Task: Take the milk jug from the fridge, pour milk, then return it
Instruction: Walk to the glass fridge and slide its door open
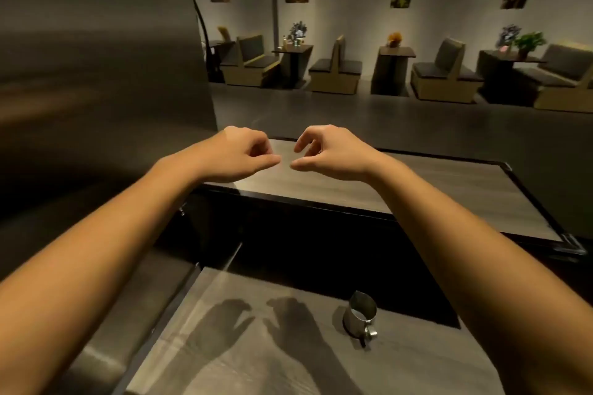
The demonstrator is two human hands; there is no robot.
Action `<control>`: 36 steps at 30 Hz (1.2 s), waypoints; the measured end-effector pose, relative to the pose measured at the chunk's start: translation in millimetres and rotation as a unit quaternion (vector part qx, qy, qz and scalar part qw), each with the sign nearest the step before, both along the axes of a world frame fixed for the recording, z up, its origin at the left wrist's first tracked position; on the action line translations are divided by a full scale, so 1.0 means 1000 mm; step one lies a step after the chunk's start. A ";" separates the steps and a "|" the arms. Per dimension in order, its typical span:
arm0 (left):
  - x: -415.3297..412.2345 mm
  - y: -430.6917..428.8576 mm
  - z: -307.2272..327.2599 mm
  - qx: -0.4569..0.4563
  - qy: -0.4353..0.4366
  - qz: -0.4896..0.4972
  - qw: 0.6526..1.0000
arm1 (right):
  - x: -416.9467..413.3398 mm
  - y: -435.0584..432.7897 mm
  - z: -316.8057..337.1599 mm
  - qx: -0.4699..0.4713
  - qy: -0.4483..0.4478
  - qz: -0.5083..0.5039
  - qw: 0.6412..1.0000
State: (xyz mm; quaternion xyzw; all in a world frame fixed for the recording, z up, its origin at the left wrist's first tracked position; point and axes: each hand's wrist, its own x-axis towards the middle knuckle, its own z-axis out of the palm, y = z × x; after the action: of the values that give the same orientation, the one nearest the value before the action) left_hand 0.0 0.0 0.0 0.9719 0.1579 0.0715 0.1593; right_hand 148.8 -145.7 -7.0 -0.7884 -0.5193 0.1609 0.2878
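Head view, read from the left: a tall brushed-steel fridge front (pixel 96 74) fills that side, its door shut as far as can be seen and no handle in view. The milk jug named in the task is nowhere visible; my judgement is that it is behind that door, though nothing here proves it.

Next comes the left hand (pixel 237 155), held out in the air above the far wood-grain worktop (pixel 433 189), its fingers (pixel 256 146) curled loosely inward with the thumb pointing toward the other hand, holding nothing. Just beside it, apart by a small gap, the right hand (pixel 330 154) mirrors that pose: fingers (pixel 305 139) half curled, thumb extended, nothing held. Both hands cast shadows on the near grey wood-grain worktop (pixel 224 346).

Further right on that near worktop stands a small shiny steel pitcher (pixel 360 317) with a spout and a handle, upright, well below and clear of either hand. It looks like the vessel meant to receive the milk, though its contents cannot be made out.

The task appears to be at its very start. The next move calls for turning left, finding the fridge door's edge or handle, and pulling it open with one hand while the other stays free for the jug.
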 end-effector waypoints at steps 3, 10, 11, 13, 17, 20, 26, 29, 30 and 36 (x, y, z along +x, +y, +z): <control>-0.018 -0.012 -0.004 0.019 -0.013 0.022 0.999 | -0.006 -0.004 -0.001 0.008 -0.006 0.028 1.000; -0.077 -0.040 -0.012 0.031 -0.012 0.103 0.994 | -0.039 -0.007 -0.017 0.050 -0.014 0.110 0.993; -0.087 -0.043 -0.015 0.034 -0.011 0.121 0.992 | -0.045 -0.007 -0.018 0.057 -0.017 0.128 0.990; -0.105 -0.048 -0.016 0.039 -0.007 0.142 0.989 | -0.058 -0.004 -0.019 0.062 -0.019 0.150 0.987; -0.145 -0.058 -0.012 0.053 -0.004 0.192 0.980 | -0.088 0.008 -0.022 0.066 -0.032 0.205 0.976; -0.177 -0.068 -0.010 0.058 -0.007 0.224 0.973 | -0.114 0.014 -0.020 0.072 -0.040 0.241 0.967; -0.244 -0.090 -0.007 0.046 -0.008 0.288 0.956 | -0.175 0.024 -0.013 0.072 -0.025 0.312 0.947; -0.287 -0.104 -0.005 0.056 -0.005 0.323 0.945 | -0.216 0.026 -0.011 0.083 -0.023 0.349 0.933; -0.296 -0.108 -0.004 0.060 -0.005 0.328 0.943 | -0.224 0.026 -0.010 0.086 -0.019 0.358 0.929; -0.373 -0.136 -0.001 0.053 0.000 0.371 0.927 | -0.301 0.021 -0.006 0.089 -0.011 0.415 0.905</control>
State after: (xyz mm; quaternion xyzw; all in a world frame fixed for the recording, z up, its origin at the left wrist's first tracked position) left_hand -372.9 -135.9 -0.9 0.8511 0.5030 0.1334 0.0698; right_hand -152.1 -124.7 -12.6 -0.4744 -0.8149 0.2099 0.2583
